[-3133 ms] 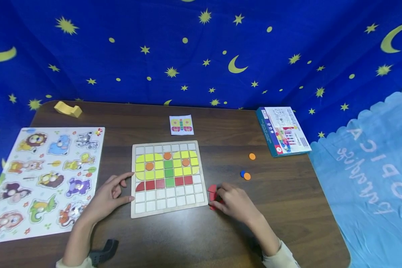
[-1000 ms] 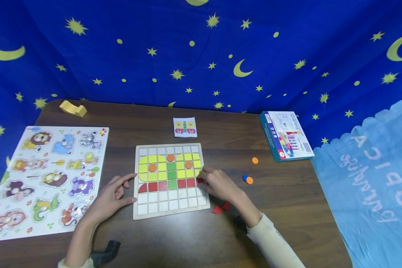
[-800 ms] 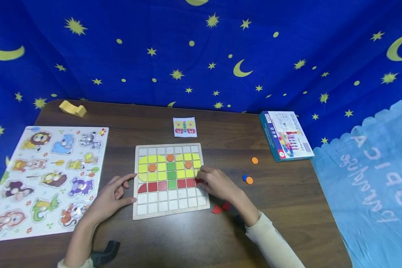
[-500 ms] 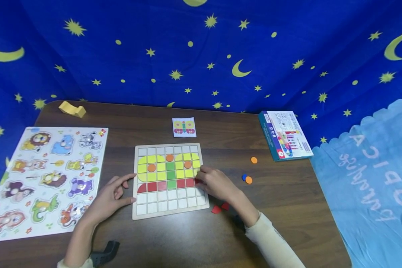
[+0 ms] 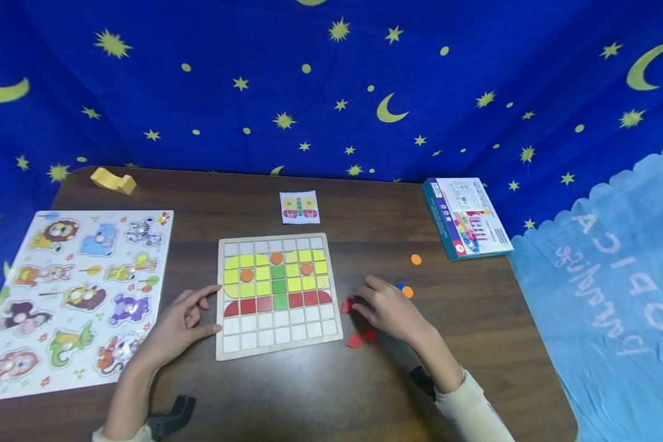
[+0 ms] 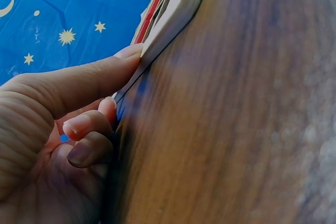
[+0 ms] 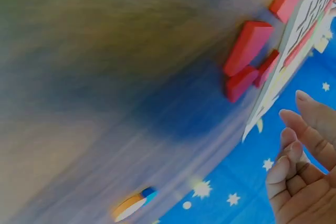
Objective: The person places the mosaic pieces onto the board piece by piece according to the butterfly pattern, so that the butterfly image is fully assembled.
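Observation:
A wooden grid board [image 5: 266,337] holds yellow, green, red and orange pieces in a butterfly pattern. At the right end of its red row sits a rounded red piece [image 5: 324,297]. My left hand [image 5: 171,328] touches the board's left edge with index finger and thumb spread apart; the thumb [image 6: 118,69] presses that edge in the left wrist view. My right hand [image 5: 392,312] is just right of the board, over loose red pieces [image 5: 355,341]. In the right wrist view its thumb and fingers are apart and empty, away from several red pieces [image 7: 249,48].
A butterfly picture card [image 5: 299,207] lies behind the board. Right of it are two orange discs [image 5: 415,259], a blue disc [image 5: 400,286] and a box [image 5: 469,218]. An animal puzzle [image 5: 61,383] lies at left, with a yellow arched block [image 5: 112,181] behind it.
My right hand has moved right, off the board to the loose red pieces. The red piece it covered at the row's right end now shows. The left hand keeps its place.

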`<state>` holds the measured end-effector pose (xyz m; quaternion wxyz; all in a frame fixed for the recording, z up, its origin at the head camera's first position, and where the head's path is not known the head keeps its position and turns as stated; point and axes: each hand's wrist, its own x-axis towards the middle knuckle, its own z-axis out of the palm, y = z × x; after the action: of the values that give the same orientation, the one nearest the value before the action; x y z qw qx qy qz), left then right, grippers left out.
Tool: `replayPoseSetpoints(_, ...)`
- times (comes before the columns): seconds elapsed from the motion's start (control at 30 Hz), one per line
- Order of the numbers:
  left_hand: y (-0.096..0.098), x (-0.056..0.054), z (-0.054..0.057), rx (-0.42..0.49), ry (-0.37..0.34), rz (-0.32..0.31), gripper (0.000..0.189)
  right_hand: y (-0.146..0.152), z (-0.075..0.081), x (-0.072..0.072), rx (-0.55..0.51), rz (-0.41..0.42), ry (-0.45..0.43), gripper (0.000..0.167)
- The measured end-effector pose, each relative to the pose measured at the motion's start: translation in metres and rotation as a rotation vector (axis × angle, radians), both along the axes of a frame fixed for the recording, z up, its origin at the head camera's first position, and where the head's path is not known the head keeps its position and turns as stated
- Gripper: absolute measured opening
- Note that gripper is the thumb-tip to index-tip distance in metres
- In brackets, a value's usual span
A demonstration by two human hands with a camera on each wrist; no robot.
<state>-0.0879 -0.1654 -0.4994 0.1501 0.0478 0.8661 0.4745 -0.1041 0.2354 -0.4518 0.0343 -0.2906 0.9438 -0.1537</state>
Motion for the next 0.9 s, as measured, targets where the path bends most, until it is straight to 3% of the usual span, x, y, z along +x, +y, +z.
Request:
replayPoseSetpoints(0.2,-0.002,-0.002,0.001,0.004,0.006,-0.001,0.076,0.012,0.0,0.018,-0.014,0.015,-0.05,0.024)
replayPoseSetpoints(0.5,-0.002,-0.002,0.001,-0.001,-0.003,0.006,0.076,0.009,-0.006,0.037,0.01,0.055,-0.145,0.025)
replayPoseSetpoints(0.9,0.0,-0.001,0.001,-0.003,-0.012,0.001,0.077,0.004,-0.014,0.046,0.072,0.072,-0.129,0.029)
